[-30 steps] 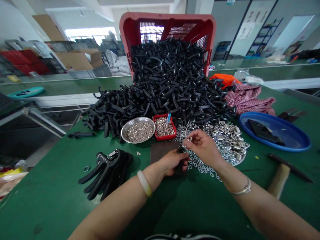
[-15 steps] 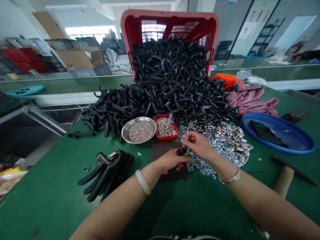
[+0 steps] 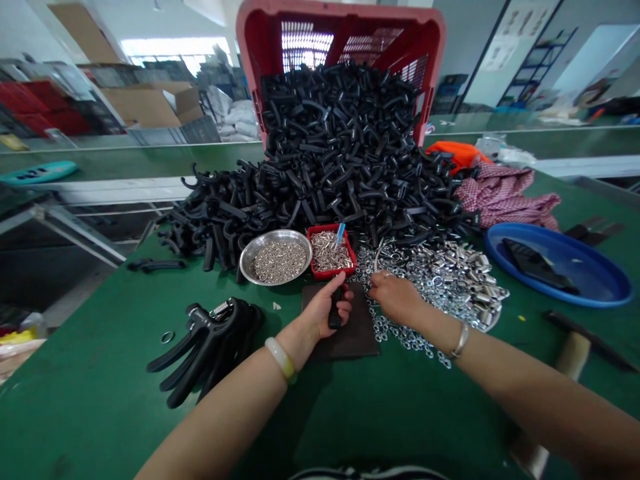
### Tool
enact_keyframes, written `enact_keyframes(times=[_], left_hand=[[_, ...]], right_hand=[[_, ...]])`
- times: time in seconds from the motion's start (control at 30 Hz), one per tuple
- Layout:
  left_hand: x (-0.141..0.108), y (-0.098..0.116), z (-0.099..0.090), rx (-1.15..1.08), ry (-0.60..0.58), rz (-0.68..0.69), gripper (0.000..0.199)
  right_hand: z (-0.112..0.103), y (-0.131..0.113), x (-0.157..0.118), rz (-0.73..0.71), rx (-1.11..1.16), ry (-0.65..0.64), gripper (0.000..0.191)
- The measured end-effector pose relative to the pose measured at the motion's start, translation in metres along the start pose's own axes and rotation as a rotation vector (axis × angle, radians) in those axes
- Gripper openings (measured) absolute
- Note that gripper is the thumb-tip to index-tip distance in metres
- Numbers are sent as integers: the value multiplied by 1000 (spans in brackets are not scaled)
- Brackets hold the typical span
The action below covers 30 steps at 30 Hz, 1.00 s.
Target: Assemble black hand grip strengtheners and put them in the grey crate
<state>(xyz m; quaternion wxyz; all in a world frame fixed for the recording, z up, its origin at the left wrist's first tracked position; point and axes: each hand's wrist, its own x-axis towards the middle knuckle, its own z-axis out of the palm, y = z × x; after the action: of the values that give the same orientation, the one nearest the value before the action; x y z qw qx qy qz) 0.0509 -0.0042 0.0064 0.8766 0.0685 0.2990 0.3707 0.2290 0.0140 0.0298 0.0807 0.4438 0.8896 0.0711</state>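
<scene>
My left hand [image 3: 327, 308] is wrapped round a black plastic part [image 3: 335, 312] above a dark square pad [image 3: 357, 333]. To its right, my right hand [image 3: 395, 297] has its fingers pressed together at the left edge of a pile of small metal rings [image 3: 410, 337]; what its fingertips hold, if anything, is too small to name. Just beyond the hands stand a red tray of metal pins [image 3: 330, 273] and a round metal bowl of small silver pieces [image 3: 245, 267]. Several black grips with springs [image 3: 200, 347] lie at the left, beside a single ring [image 3: 167, 337].
A large heap of black parts [image 3: 320, 180] spills from a tipped red crate [image 3: 340, 10] at the back. On the right are a blue tray [image 3: 600, 287] with a dark flat object, a hammer [image 3: 573, 353] and a checked cloth [image 3: 515, 193].
My hands have moved apart. The left has turned and shifted left with the black part; the right has left that part and reached the rings. The view has shifted slightly.
</scene>
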Motion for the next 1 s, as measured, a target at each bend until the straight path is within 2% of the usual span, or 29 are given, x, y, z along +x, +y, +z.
enact_keyframes(times=[0.23, 0.37, 0.47, 0.53, 0.6, 0.73, 0.83, 1.0], left_hand=[[2, -4, 2, 67, 19, -21, 29], [1, -5, 0, 109, 21, 7, 30], [2, -7, -3, 122, 13, 27, 41], [4, -8, -3, 122, 1, 41, 50], [5, -10, -3, 132, 4, 70, 52], [7, -13, -3, 147, 37, 120, 45], [9, -14, -4, 146, 22, 146, 41], [8, -12, -4, 83, 27, 169, 38]], right_hand=[[2, 2, 8, -93, -50, -17, 24], [-3, 9, 9, -118, 25, -17, 21], [-11, 7, 6, -61, 215, 117, 20], [-18, 0, 4, -26, 378, 235, 17], [-24, -12, 4, -10, 476, 294, 16], [-27, -31, 10, -14, 403, 262, 26], [-26, -34, 16, -3, 319, 201, 24], [-21, -37, 20, 118, 326, 188, 29]])
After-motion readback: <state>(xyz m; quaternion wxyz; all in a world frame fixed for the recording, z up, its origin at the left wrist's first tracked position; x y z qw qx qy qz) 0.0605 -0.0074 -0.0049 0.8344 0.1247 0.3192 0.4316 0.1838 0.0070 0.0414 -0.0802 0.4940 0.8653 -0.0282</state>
